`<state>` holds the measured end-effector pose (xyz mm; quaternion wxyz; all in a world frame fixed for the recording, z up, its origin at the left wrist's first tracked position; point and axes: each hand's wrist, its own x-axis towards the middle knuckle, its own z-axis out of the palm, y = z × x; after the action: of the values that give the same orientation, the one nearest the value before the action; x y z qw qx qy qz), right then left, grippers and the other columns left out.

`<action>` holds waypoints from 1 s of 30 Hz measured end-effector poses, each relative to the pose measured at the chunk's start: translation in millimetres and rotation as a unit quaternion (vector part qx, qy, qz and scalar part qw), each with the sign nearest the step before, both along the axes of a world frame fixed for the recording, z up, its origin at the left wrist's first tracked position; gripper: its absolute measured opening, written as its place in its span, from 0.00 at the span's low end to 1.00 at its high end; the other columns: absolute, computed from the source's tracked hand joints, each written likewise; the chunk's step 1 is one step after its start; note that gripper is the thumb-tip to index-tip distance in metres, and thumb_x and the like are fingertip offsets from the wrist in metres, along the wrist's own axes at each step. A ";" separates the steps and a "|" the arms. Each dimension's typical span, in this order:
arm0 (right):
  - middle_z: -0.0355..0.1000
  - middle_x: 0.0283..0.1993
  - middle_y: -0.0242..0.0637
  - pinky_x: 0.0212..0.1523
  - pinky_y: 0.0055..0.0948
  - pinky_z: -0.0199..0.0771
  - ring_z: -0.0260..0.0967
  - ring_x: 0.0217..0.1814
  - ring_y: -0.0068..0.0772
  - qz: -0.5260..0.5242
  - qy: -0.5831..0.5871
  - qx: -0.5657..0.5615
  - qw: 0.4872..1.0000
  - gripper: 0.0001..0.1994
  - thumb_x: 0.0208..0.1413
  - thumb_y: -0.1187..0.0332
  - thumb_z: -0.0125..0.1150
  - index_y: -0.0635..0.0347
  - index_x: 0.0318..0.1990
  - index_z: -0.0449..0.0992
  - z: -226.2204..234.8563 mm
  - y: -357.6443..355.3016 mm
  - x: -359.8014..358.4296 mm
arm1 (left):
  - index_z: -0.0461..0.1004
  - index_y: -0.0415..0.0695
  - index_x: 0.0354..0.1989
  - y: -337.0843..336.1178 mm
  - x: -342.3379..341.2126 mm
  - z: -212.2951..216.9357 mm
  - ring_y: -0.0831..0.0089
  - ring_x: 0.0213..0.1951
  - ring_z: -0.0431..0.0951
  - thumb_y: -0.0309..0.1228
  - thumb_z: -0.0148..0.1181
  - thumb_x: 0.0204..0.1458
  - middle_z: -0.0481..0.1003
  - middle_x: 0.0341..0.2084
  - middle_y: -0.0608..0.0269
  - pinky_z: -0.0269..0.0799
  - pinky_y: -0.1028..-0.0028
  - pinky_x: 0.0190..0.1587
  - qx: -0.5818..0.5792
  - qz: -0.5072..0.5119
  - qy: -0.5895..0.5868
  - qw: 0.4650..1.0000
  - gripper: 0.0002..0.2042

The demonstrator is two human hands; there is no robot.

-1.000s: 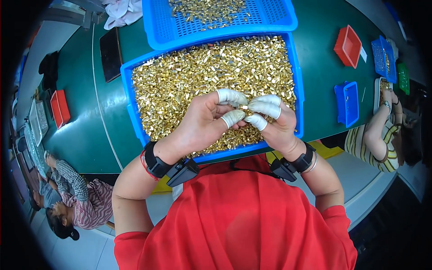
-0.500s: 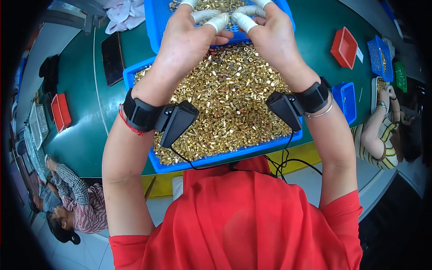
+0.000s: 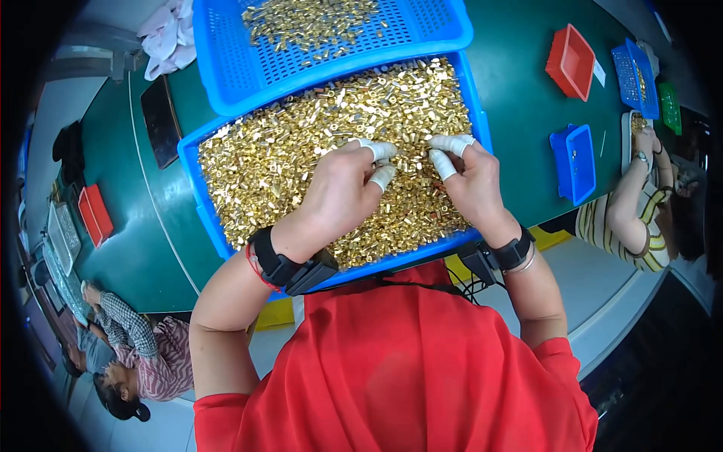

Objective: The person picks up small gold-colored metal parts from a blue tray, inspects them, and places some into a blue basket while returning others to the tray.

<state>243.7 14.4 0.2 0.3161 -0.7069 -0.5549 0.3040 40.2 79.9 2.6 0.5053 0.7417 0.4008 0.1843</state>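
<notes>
A blue tray (image 3: 197,177) holds a deep heap of small gold-coloured metal parts (image 3: 301,162), some of them ring-shaped. My left hand (image 3: 343,184) is over the middle of the heap, its thumb and forefinger in white finger covers with the tips apart. Facing it from the right, my right hand (image 3: 476,181) has its covered thumb and forefinger a little apart too. Between the fingertips of either hand I see no part. Beyond them a blue perforated basket (image 3: 422,53) overlaps the tray's far edge, with a smaller pile of gold parts (image 3: 312,22) in it.
To the right on the green table (image 3: 520,98) are a red bin (image 3: 570,64) and a small blue bin (image 3: 576,166). A dark flat tablet-like object (image 3: 160,120) lies at left, beyond a red box (image 3: 96,215). People sit at both sides; cables (image 3: 471,286) hang at the near edge.
Both hands have come back from the perforated basket toward me, down over the heap in the tray. Their fingertips, formerly together above the basket, are now separated. The whole view has shifted slightly.
</notes>
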 end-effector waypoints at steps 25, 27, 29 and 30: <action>0.71 0.30 0.46 0.29 0.41 0.73 0.72 0.30 0.48 0.152 -0.240 -0.103 0.953 0.12 0.52 0.68 0.60 0.63 0.43 0.75 10.1 -33.8 9.8 | 0.78 0.42 0.34 -15.3 56.3 -7.5 0.55 0.23 0.76 0.30 0.60 0.48 0.74 0.20 0.52 0.71 0.59 0.26 0.201 -0.104 0.197 0.954 0.07; 0.72 0.31 0.47 0.29 0.42 0.73 0.72 0.30 0.49 0.142 -0.230 -0.107 0.957 0.13 0.52 0.68 0.59 0.65 0.43 0.75 7.7 -35.8 7.1 | 0.78 0.42 0.34 -17.2 56.2 -9.0 0.54 0.23 0.76 0.29 0.60 0.47 0.74 0.20 0.51 0.72 0.59 0.26 0.199 -0.101 0.190 0.956 0.07; 0.72 0.31 0.47 0.30 0.42 0.73 0.72 0.30 0.50 0.128 -0.220 -0.103 0.962 0.13 0.51 0.69 0.60 0.65 0.43 0.75 4.9 -33.9 3.2 | 0.78 0.42 0.33 -17.9 57.3 -9.2 0.54 0.23 0.76 0.29 0.60 0.47 0.74 0.19 0.51 0.72 0.59 0.26 0.199 -0.099 0.186 0.957 0.07; 0.72 0.31 0.48 0.30 0.43 0.73 0.72 0.30 0.50 0.113 -0.209 -0.099 0.966 0.13 0.51 0.69 0.60 0.65 0.43 0.75 3.4 -32.1 1.3 | 0.78 0.42 0.34 -17.8 58.7 -9.0 0.54 0.23 0.76 0.29 0.60 0.47 0.74 0.19 0.50 0.72 0.59 0.27 0.193 -0.105 0.192 0.956 0.07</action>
<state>245.0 -17.7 3.6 0.0854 -0.7151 -0.6520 0.2369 98.9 62.1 -6.5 0.2822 0.8846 0.3667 0.0581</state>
